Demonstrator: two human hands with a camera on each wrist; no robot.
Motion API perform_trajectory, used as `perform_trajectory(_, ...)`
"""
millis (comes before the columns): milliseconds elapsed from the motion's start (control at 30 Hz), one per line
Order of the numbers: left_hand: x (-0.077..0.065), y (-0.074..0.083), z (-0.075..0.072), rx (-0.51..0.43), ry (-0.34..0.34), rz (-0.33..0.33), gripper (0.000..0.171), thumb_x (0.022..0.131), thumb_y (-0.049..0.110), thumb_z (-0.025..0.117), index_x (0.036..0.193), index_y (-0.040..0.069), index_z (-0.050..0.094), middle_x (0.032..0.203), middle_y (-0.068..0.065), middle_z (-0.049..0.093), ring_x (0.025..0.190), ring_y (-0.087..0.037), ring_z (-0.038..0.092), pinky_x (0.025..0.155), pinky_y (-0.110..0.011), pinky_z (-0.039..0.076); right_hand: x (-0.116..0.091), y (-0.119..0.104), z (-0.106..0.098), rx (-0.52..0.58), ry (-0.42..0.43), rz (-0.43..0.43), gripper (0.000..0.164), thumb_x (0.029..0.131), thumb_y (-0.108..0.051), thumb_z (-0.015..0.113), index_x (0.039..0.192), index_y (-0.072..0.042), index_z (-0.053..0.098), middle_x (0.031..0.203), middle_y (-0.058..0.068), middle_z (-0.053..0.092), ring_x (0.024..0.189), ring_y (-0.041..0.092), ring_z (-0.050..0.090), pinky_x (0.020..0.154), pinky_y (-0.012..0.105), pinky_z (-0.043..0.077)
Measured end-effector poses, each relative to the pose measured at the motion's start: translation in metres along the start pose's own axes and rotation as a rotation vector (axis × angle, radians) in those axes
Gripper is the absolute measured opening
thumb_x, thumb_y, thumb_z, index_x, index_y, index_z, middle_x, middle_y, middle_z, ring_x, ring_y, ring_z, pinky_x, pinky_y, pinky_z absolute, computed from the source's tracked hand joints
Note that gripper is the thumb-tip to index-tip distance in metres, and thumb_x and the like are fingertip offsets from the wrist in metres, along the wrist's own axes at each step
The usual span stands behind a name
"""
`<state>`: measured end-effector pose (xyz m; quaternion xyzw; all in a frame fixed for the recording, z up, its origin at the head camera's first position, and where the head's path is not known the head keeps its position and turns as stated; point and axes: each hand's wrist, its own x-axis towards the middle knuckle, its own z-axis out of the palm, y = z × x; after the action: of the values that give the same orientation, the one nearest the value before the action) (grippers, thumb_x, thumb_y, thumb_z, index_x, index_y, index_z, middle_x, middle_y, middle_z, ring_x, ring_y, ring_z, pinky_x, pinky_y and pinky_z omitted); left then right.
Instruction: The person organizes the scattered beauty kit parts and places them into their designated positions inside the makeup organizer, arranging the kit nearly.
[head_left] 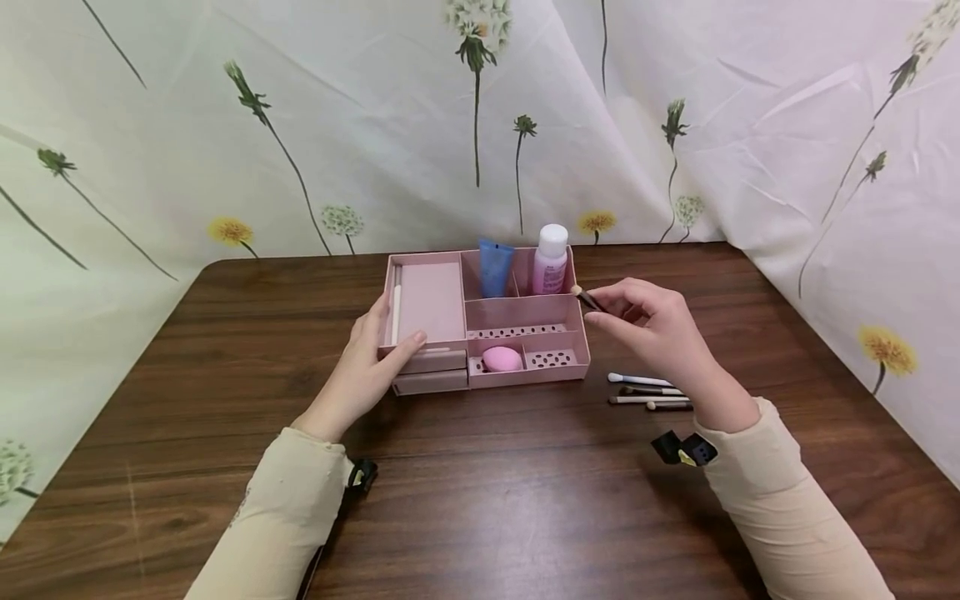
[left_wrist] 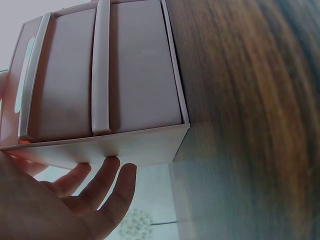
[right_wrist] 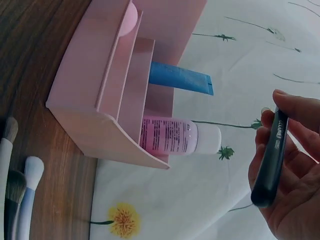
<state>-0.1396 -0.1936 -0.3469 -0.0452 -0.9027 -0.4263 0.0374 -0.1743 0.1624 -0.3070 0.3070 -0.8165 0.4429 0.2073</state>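
Note:
A pink desktop organizer point(head_left: 525, 381) stands on the table. My left hand point(head_left: 356, 371) holds its left front corner, thumb over the top front edge and fingertips point(left_wrist: 111, 162) against the side wall. My right hand point(head_left: 648, 321) pinches a dark-handled makeup brush point(right_wrist: 271, 160) between thumb and fingers, its pale tip near the organizer's right edge in the head view. A white-handled brush point(head_left: 397, 304) lies in the left top tray. The back compartments hold a blue tube point(head_left: 495, 268) and a pink bottle with a white cap point(head_left: 551, 265). A pink makeup sponge point(head_left: 502, 359) sits in a front compartment.
Several makeup brushes point(head_left: 637, 400) lie on the wooden table point(head_left: 480, 483) right of the organizer, below my right hand. Two drawers point(head_left: 430, 372) form the organizer's left front. A white flowered cloth point(head_left: 405, 125) hangs behind the table.

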Motion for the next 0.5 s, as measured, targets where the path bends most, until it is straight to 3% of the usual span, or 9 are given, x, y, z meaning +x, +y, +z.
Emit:
perform_trajectory(267, 0.002, 0.0, 0.004, -0.004, -0.002, 0.005, 0.086, 0.098, 0.048, 0.056, 0.161, 0.014, 0.008, 0.162, -0.021, 0.017, 0.149, -0.033, 0.02, 0.119, -0.058, 0.02, -0.002, -0.002, 0.005, -0.049, -0.03, -0.162, 0.023, 0.078, 0.009, 0.077, 0.098, -0.002, 0.076, 0.078, 0.002, 0.065, 0.064, 0.005, 0.046, 0.056, 0.016, 0.036)
perform_trajectory(500, 0.0, 0.001, 0.002, 0.008, -0.003, 0.0, 0.087, 0.098, 0.048, 0.056, 0.161, 0.015, 0.006, 0.161, -0.021, 0.017, 0.149, -0.034, 0.021, 0.118, -0.059, 0.021, -0.003, -0.004, 0.012, -0.147, -0.036, -0.3, 0.025, 0.079, 0.005, 0.078, 0.102, -0.002, 0.076, 0.088, 0.006, 0.07, 0.076, 0.015, 0.058, 0.067, 0.019, 0.041)
